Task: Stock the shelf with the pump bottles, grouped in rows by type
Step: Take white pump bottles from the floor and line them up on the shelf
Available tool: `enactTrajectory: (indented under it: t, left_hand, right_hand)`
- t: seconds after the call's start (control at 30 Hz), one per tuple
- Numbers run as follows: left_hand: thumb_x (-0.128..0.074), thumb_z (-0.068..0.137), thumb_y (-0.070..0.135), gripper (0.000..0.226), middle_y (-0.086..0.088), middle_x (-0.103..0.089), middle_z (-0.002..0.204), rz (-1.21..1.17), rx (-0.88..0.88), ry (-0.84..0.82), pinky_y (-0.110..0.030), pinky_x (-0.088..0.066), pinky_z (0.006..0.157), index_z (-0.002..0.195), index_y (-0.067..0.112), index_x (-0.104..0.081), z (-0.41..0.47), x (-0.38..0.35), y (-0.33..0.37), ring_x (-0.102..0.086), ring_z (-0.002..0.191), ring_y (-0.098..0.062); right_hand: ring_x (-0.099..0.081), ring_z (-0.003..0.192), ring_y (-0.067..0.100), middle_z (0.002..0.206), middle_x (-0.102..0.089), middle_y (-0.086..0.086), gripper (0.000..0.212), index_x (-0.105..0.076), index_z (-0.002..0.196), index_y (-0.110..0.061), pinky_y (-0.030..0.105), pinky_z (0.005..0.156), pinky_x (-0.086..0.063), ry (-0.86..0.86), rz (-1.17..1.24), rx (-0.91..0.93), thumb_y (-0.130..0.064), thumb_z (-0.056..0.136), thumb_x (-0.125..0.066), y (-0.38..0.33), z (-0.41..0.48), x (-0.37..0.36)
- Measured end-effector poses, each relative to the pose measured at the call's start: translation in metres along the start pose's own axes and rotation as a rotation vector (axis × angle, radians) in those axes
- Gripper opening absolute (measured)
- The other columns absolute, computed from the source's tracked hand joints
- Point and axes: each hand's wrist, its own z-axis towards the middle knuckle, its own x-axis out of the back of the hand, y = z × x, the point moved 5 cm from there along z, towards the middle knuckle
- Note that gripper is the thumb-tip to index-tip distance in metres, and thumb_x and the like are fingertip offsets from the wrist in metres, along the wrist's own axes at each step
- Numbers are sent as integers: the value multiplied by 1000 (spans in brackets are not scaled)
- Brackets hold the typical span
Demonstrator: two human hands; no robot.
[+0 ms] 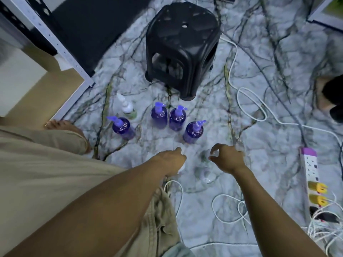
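Purple bottles (159, 115), four in a loose group, stand on the marble floor (259, 127). A white bottle (127, 108) stands far left, near the shelf (61, 47) they are bound for. Nearer, the left hand (171, 160) and right hand (227, 159) each curl round a clear bottle (213, 152) pump, probably lifting one type together, though blur hides the grips.
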Motion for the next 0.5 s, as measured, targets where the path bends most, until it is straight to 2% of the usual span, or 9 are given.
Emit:
enactTrajectory:
  t: [0.07, 0.2, 0.33, 0.4, 0.5]
  left_hand:
    - [-58, 92, 6, 34, -15, -42, 128, -24, 16, 13, -39, -39, 71, 125, 6, -52, -9, 5, -7, -60, 103, -39]
    - [-57, 95, 17, 33, -11, -47, 128, -74, 25, 148, -32, -36, 77, 127, 11, -57, -35, 37, -18, -57, 112, -34]
    - [-63, 91, 11, 23, -10, -55, 121, -101, 56, 238, -42, -53, 82, 114, 9, -64, -64, 60, -48, -61, 103, -34]
    - [-62, 92, 10, 21, -9, -54, 121, -123, 95, 322, -43, -52, 86, 113, 10, -64, -85, 75, -64, -60, 105, -33]
    - [-60, 91, 7, 24, -6, -48, 121, -193, 149, 449, -47, -49, 90, 115, 11, -64, -119, 92, -96, -56, 107, -32]
  right_hand:
    - [-61, 106, 27, 103, -69, 1, 13, -63, 100, -35, 47, 106, -35, -8, -40, 37, -39, 88, -65, -12, -3, -1]
    - [-62, 103, 23, 99, -68, -4, 14, -61, 100, -37, 46, 106, -31, 10, -90, 125, -40, 87, -63, -48, -12, 13]
    - [-57, 90, 16, 94, -64, -10, 18, -60, 100, -37, 44, 98, -29, 20, -163, 288, -45, 85, -64, -105, -24, 42]
    - [-57, 91, 15, 93, -63, -11, 19, -58, 97, -36, 43, 93, -29, 39, -173, 390, -46, 82, -66, -139, -30, 57]
    - [-58, 97, 16, 89, -62, -11, 14, -54, 92, -37, 43, 94, -27, 75, -214, 520, -44, 82, -63, -198, -42, 83]
